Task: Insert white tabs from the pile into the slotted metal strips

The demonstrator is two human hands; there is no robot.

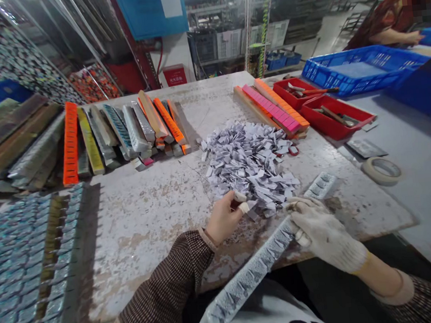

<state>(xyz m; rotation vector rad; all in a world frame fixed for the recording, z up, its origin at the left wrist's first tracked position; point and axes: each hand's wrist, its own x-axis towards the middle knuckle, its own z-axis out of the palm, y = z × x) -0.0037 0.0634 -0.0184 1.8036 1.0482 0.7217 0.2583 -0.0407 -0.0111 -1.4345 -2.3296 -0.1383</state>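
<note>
My left hand [226,217], bare with white covers on its fingertips, pinches a small white piece [251,208] at the near edge of a heap of similar pieces [249,158]. In a white knit glove, my right hand [321,230] is wrapped round a long speckled grey bar [249,275] with a row of notches. The bar slants from near my lap up past the glove, and its far end shows beyond my fingers. My right palm side is hidden.
Notched bars in several colours [128,129] stand at the back left. Glittery strips [24,271] fill the near left. Orange and pink bars [271,108], red trays [335,117], a blue crate [362,68] and tape [382,170] are right. Another person [388,23] is at the far right.
</note>
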